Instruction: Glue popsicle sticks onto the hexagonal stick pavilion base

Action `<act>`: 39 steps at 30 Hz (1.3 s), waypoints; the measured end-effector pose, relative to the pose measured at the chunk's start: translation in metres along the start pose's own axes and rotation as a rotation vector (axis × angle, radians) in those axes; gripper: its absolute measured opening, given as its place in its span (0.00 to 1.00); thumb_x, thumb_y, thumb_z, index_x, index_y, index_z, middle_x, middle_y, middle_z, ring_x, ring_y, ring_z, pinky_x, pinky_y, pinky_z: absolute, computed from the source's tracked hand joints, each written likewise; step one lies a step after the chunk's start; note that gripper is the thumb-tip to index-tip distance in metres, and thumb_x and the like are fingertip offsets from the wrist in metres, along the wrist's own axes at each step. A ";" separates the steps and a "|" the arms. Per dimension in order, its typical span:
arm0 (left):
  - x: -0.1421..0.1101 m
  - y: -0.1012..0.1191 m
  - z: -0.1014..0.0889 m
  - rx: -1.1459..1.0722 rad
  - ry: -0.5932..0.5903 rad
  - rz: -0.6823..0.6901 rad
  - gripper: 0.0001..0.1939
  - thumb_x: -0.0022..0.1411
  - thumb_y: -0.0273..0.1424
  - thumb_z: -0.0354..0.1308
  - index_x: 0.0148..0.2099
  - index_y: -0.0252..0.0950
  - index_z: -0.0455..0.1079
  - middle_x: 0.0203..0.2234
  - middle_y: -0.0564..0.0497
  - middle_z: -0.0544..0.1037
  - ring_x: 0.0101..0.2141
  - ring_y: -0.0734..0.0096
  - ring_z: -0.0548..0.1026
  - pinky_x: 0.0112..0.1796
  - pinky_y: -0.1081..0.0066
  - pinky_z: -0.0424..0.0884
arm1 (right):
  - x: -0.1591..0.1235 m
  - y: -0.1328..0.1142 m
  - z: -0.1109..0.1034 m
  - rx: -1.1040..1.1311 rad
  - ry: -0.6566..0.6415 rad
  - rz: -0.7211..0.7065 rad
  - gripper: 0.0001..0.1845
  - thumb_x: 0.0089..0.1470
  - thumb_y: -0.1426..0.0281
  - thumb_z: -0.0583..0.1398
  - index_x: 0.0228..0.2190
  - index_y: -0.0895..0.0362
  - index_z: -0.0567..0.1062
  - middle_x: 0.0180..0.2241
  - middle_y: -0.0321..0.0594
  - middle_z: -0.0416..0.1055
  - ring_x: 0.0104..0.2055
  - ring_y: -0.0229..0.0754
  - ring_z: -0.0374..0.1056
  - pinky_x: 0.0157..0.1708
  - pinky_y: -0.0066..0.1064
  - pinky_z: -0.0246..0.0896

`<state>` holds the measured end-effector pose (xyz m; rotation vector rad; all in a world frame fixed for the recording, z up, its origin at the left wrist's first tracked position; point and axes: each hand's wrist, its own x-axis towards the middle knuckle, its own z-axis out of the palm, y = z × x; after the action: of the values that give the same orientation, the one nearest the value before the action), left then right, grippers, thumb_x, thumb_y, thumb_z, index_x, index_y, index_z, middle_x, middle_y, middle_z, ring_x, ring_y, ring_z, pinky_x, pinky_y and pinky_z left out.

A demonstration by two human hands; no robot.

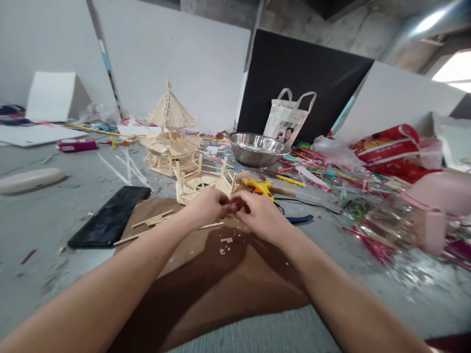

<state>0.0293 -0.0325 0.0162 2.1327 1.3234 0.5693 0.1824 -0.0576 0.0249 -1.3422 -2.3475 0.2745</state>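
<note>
My left hand [209,207] and my right hand [260,214] meet over a brown sheet [217,279], fingertips almost touching. The fingers of both are curled and pinched, and whatever lies between them is too small or hidden to make out. Just behind them stands a low frame [198,181] of thin wooden sticks with short upright posts, partly covered by my left hand. Several loose sticks [152,219] lie on the sheet by my left wrist. Beyond my right hand rests a yellow glue gun [257,186]. Tiny offcuts [226,240] are scattered below my fingers.
A pagoda-like stick model [171,132] stands behind the frame. A black phone [110,215] lies on the left, a metal bowl [257,149] at the back. Blue-handled pliers [300,219], a cable and a pink-lidded clear container [401,220] are on the right.
</note>
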 end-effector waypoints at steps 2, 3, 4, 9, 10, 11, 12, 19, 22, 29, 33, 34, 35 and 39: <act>0.000 0.000 0.000 0.011 -0.008 -0.003 0.14 0.48 0.38 0.51 0.20 0.33 0.69 0.12 0.53 0.67 0.16 0.77 0.60 0.19 0.76 0.51 | 0.000 0.000 0.002 -0.033 0.003 0.015 0.12 0.44 0.75 0.55 0.35 0.56 0.68 0.30 0.38 0.70 0.30 0.36 0.63 0.28 0.25 0.53; 0.000 0.001 0.001 0.018 -0.014 -0.004 0.15 0.48 0.39 0.50 0.20 0.33 0.69 0.13 0.53 0.68 0.16 0.77 0.61 0.19 0.76 0.51 | 0.000 0.000 0.003 -0.051 0.005 0.018 0.12 0.44 0.75 0.54 0.35 0.56 0.68 0.30 0.38 0.70 0.30 0.36 0.63 0.28 0.25 0.53; 0.000 0.001 0.001 0.022 -0.022 -0.008 0.15 0.48 0.39 0.50 0.21 0.33 0.69 0.13 0.53 0.68 0.17 0.76 0.62 0.19 0.76 0.52 | 0.000 0.000 0.005 -0.066 0.009 0.020 0.13 0.44 0.76 0.54 0.35 0.56 0.68 0.30 0.39 0.70 0.30 0.36 0.63 0.27 0.25 0.53; -0.001 0.006 -0.002 0.056 -0.004 -0.006 0.17 0.49 0.40 0.49 0.21 0.34 0.69 0.13 0.53 0.68 0.17 0.76 0.63 0.19 0.76 0.52 | 0.001 0.003 0.008 -0.103 0.053 -0.007 0.14 0.43 0.76 0.53 0.34 0.57 0.71 0.28 0.40 0.71 0.30 0.38 0.64 0.29 0.26 0.54; -0.001 0.007 -0.005 0.076 0.034 0.006 0.17 0.49 0.40 0.49 0.20 0.34 0.69 0.13 0.53 0.68 0.17 0.77 0.62 0.19 0.76 0.51 | 0.002 0.004 0.008 -0.096 0.064 -0.003 0.13 0.43 0.77 0.53 0.32 0.57 0.72 0.28 0.40 0.71 0.29 0.38 0.64 0.29 0.26 0.54; -0.001 0.008 -0.008 0.095 0.088 0.017 0.17 0.50 0.40 0.48 0.20 0.34 0.69 0.13 0.53 0.67 0.17 0.77 0.61 0.19 0.76 0.51 | 0.003 0.005 0.007 -0.079 0.075 0.011 0.12 0.43 0.76 0.53 0.30 0.57 0.73 0.27 0.39 0.72 0.29 0.37 0.64 0.29 0.27 0.54; -0.001 0.008 -0.012 0.108 0.151 0.024 0.16 0.50 0.39 0.48 0.21 0.34 0.69 0.13 0.54 0.67 0.17 0.77 0.60 0.20 0.76 0.51 | 0.004 0.006 0.007 -0.049 0.089 0.032 0.10 0.43 0.76 0.54 0.28 0.56 0.74 0.26 0.38 0.72 0.28 0.37 0.65 0.29 0.26 0.54; 0.004 -0.012 -0.032 0.181 0.419 -0.032 0.14 0.50 0.36 0.47 0.31 0.36 0.71 0.22 0.52 0.72 0.23 0.73 0.65 0.24 0.75 0.55 | 0.010 0.013 0.022 0.335 0.216 0.203 0.05 0.40 0.68 0.58 0.22 0.57 0.72 0.21 0.33 0.69 0.24 0.33 0.63 0.25 0.24 0.57; 0.008 -0.023 -0.031 0.219 0.372 -0.018 0.14 0.51 0.36 0.47 0.33 0.37 0.71 0.25 0.51 0.74 0.25 0.71 0.67 0.25 0.74 0.57 | 0.011 0.012 0.038 0.576 0.193 0.283 0.06 0.39 0.67 0.59 0.23 0.57 0.71 0.19 0.32 0.67 0.19 0.32 0.61 0.19 0.24 0.57; 0.012 -0.032 -0.025 0.229 0.272 0.024 0.14 0.52 0.35 0.46 0.30 0.35 0.70 0.18 0.53 0.69 0.21 0.76 0.61 0.23 0.76 0.53 | 0.017 0.006 0.063 1.084 0.289 0.530 0.09 0.33 0.70 0.62 0.20 0.58 0.66 0.15 0.29 0.63 0.17 0.32 0.61 0.15 0.23 0.60; 0.012 -0.030 -0.026 0.225 0.243 0.021 0.14 0.52 0.35 0.45 0.26 0.34 0.69 0.14 0.55 0.64 0.19 0.78 0.57 0.22 0.77 0.50 | 0.023 0.006 0.070 1.124 0.305 0.558 0.09 0.32 0.71 0.62 0.20 0.58 0.66 0.14 0.30 0.63 0.16 0.31 0.61 0.13 0.23 0.60; 0.012 -0.030 -0.026 0.225 0.239 0.021 0.14 0.52 0.35 0.45 0.26 0.34 0.69 0.14 0.56 0.63 0.19 0.78 0.57 0.22 0.77 0.50 | 0.024 0.006 0.072 1.120 0.307 0.556 0.08 0.32 0.71 0.61 0.19 0.58 0.66 0.14 0.30 0.63 0.16 0.31 0.61 0.13 0.23 0.60; 0.012 -0.031 -0.026 0.224 0.233 0.020 0.14 0.52 0.35 0.45 0.26 0.34 0.69 0.14 0.56 0.63 0.19 0.78 0.57 0.22 0.77 0.50 | 0.025 0.005 0.074 1.115 0.313 0.550 0.08 0.32 0.71 0.61 0.19 0.58 0.66 0.14 0.29 0.63 0.15 0.31 0.60 0.14 0.23 0.60; 0.013 -0.034 -0.025 0.212 0.212 0.022 0.15 0.53 0.36 0.44 0.25 0.34 0.68 0.15 0.55 0.65 0.20 0.77 0.59 0.22 0.77 0.51 | 0.026 0.005 0.080 1.082 0.345 0.523 0.07 0.33 0.70 0.60 0.20 0.58 0.67 0.14 0.29 0.62 0.14 0.31 0.59 0.15 0.24 0.60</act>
<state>-0.0032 -0.0030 0.0139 2.3104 1.5361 0.7083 0.1382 -0.0296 -0.0418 -1.2129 -1.1534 1.1501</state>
